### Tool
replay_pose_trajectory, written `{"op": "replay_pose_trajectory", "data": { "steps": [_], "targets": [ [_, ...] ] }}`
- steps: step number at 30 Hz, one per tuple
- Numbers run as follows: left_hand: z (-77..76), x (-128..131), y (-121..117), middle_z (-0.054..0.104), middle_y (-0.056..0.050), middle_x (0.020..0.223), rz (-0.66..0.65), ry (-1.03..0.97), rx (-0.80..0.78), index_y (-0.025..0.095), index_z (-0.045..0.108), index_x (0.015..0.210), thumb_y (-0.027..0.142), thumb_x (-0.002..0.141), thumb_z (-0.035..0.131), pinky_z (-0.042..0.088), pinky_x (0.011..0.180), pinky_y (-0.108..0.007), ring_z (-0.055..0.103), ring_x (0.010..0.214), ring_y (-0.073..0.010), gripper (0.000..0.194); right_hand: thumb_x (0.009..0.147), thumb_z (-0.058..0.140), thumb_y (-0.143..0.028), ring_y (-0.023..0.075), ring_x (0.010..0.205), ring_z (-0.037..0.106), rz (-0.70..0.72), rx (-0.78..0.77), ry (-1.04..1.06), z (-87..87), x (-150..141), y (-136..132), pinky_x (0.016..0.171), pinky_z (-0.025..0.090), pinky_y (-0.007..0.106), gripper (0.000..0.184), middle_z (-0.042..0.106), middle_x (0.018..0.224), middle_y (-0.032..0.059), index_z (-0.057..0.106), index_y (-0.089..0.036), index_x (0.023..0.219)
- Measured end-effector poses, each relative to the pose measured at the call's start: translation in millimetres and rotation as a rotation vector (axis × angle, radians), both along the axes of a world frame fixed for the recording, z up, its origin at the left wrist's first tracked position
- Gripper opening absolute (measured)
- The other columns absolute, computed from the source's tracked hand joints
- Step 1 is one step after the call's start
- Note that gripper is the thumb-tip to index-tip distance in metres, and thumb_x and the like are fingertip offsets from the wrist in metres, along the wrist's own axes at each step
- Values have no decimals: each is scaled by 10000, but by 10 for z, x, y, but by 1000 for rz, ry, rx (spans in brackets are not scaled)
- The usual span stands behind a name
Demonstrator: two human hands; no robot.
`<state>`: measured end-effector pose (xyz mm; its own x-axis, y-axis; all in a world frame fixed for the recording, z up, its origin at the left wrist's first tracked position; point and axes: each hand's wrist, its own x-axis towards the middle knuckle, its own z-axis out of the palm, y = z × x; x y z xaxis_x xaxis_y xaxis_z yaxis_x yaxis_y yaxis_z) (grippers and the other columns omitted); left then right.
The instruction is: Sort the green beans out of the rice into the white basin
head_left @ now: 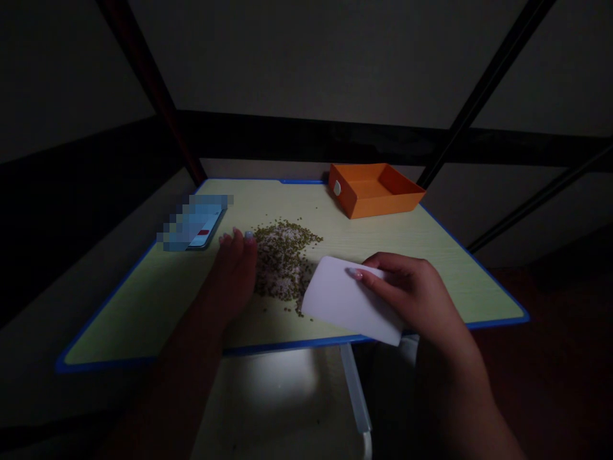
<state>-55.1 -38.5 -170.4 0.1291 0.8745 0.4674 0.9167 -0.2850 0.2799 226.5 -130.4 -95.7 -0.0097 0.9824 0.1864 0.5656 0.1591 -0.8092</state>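
right hand (416, 291) pinches white sheet (342, 299) by its right side, thumb on top | sheet at table's (421, 255) near edge, beside grain pile (283, 259) | looks light, bendable; edge grip suits | grains probably loose, rolling | left hand (234, 275) at pile, fingers bunched, hold unclear

smooth matt white plastic-looking sheet (352, 299); pale wood-grained tabletop (412, 255)

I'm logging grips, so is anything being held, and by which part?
The right hand holds the card by its upper right part, thumb on top.
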Motion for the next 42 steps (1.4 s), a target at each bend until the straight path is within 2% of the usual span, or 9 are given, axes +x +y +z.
{"op": "replay_pose_trajectory", "data": {
  "steps": [9, 17, 22, 29, 34, 38, 42],
  "targets": [
    [8, -17, -23, 469, -208, 1511, -23, -28, -12, 133, 303, 1493, 373, 985, 164, 340, 1179, -536, 345, 1470, -309, 579, 858, 656, -441, 125, 588, 573, 18, 12, 9, -16, -22, 7, 504, 387, 242, 270, 698, 700, 27, 724, -185, 806],
    [-5, -9, -6, 449, -235, 1518, -41, -56, 0, 124, 331, 1482, 396, 981, 212, 289, 1191, -597, 306, 1479, -360, 582, 865, 654, -459, 131, 591, 566, 28, -10, 4, 1, -26, -4, 506, 387, 243, 291, 705, 711, 36, 726, -182, 813],
    [-17, -29, -15, 460, -212, 1516, -51, -77, 2, 164, 275, 1512, 351, 983, 217, 312, 1183, -592, 311, 1482, -332, 565, 867, 654, -459, 133, 591, 566, 41, -14, 7, -1, -27, -15, 507, 390, 243, 289, 707, 723, 38, 728, -182, 828],
    [-25, -27, -8, 436, -226, 1529, -58, -52, -4, 124, 364, 1470, 400, 994, 184, 276, 1200, -589, 271, 1495, -348, 579, 867, 656, -438, 127, 598, 557, 59, -19, 20, -4, -51, -15, 500, 370, 229, 273, 682, 691, 26, 718, -178, 809],
    [15, -31, -20, 427, -193, 1543, -38, -49, -18, 191, 310, 1503, 473, 978, 358, 343, 1151, -640, 367, 1456, -343, 598, 875, 640, -433, 118, 569, 530, 75, -23, 0, -11, -90, -20, 492, 358, 233, 275, 670, 685, 20, 716, -177, 807],
    [30, -9, -29, 419, -240, 1539, -32, -42, -27, 106, 297, 1504, 390, 1001, 199, 329, 1176, -589, 277, 1493, -352, 587, 870, 644, -419, 112, 554, 514, 99, -22, -21, -5, -132, -17, 492, 346, 234, 259, 644, 646, 4, 712, -183, 791],
    [16, -4, -39, 434, -214, 1536, -48, -31, -25, 134, 365, 1474, 359, 1003, 164, 307, 1191, -570, 272, 1499, -324, 559, 865, 651, -414, 114, 556, 514, 124, -32, -6, -6, -175, -14, 497, 345, 238, 251, 643, 640, 1, 709, -186, 780]
  ]
}}
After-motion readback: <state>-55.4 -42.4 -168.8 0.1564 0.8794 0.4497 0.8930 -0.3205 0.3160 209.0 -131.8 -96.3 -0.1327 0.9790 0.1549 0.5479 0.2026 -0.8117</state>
